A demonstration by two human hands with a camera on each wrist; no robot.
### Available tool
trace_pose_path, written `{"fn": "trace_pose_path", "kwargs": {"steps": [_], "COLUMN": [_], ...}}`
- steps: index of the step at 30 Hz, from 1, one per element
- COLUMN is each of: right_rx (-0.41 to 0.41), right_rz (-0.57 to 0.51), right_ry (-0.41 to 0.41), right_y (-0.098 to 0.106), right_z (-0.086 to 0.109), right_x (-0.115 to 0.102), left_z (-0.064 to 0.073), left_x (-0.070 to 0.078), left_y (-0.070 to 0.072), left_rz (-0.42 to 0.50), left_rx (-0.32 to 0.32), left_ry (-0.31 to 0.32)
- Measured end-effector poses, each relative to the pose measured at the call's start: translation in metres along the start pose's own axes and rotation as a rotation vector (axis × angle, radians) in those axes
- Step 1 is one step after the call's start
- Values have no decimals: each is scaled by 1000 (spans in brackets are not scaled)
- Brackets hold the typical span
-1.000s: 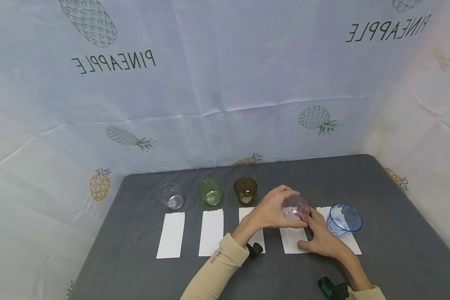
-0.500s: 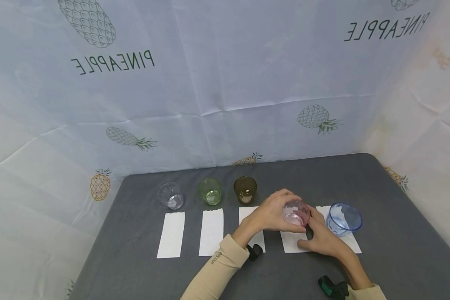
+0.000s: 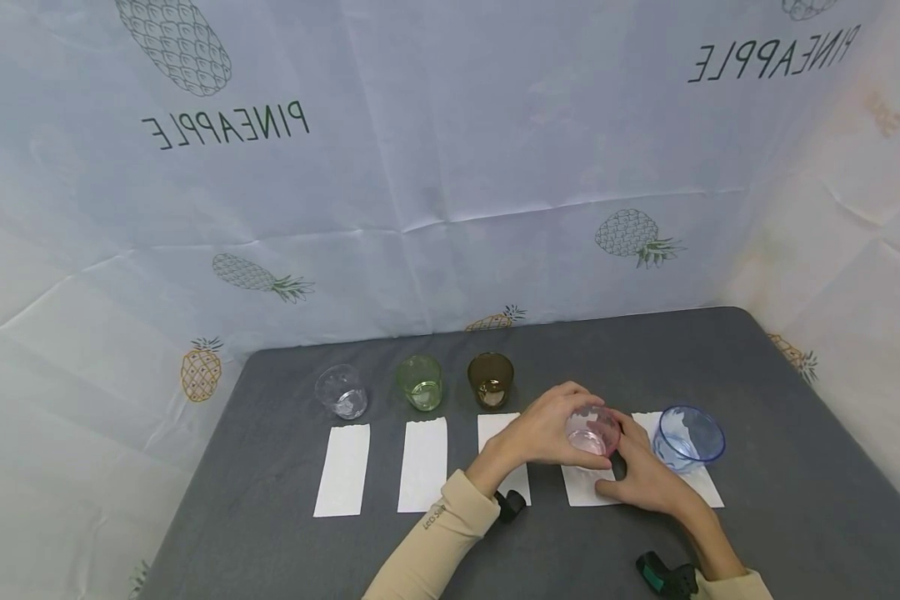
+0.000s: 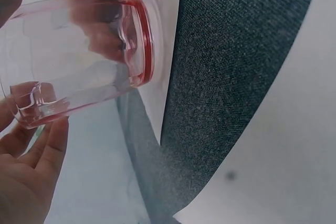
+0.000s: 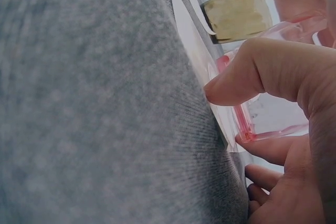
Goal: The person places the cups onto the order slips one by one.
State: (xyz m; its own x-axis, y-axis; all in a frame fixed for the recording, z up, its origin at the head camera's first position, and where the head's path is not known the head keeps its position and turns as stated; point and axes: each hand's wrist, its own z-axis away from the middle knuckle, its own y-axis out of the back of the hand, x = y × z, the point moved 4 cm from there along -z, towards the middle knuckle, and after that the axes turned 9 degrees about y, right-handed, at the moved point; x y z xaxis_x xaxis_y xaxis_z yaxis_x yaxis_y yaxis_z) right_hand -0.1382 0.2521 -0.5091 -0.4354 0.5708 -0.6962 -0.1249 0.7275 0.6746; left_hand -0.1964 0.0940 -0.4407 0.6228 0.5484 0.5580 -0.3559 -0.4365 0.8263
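A clear pink-tinted glass [image 3: 592, 433] is upright over the second white paper strip [image 3: 587, 493] from the right. My left hand [image 3: 546, 430] grips it from the left, thumb in front and fingers behind. In the left wrist view the base of the glass [image 4: 79, 51] meets the paper or sits very close to it. My right hand [image 3: 651, 477] is on the glass's right side, its forefinger at the base and its thumb apart, near the paper. Beside that hand, a blue glass [image 3: 687, 437] stands on the rightmost strip [image 3: 705, 490].
A clear glass [image 3: 341, 392], a green glass [image 3: 420, 383] and a brown glass [image 3: 491, 381] stand in a row at the back. White strips lie before them, such as the leftmost strip [image 3: 342, 471]. A printed cloth [image 3: 420, 167] hangs behind the grey table [image 3: 270, 467].
The left hand has brought the pink glass slightly down and toward me over the paper. The right hand has barely moved. The other glasses are where they were.
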Motion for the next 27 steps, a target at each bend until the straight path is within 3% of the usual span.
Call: {"fn": "trace_pose_path", "kwargs": {"steps": [9, 27], "right_rx": [0, 13], "right_rz": [2, -28], "right_ry": [-9, 20], "right_y": [0, -1], "right_z": [0, 0], "right_x": [-1, 1], "left_z": [0, 2], "left_x": [-2, -8], "left_y": [-2, -5], "left_rz": [1, 47], "left_rx": [-14, 14], "left_ry": [28, 10]}}
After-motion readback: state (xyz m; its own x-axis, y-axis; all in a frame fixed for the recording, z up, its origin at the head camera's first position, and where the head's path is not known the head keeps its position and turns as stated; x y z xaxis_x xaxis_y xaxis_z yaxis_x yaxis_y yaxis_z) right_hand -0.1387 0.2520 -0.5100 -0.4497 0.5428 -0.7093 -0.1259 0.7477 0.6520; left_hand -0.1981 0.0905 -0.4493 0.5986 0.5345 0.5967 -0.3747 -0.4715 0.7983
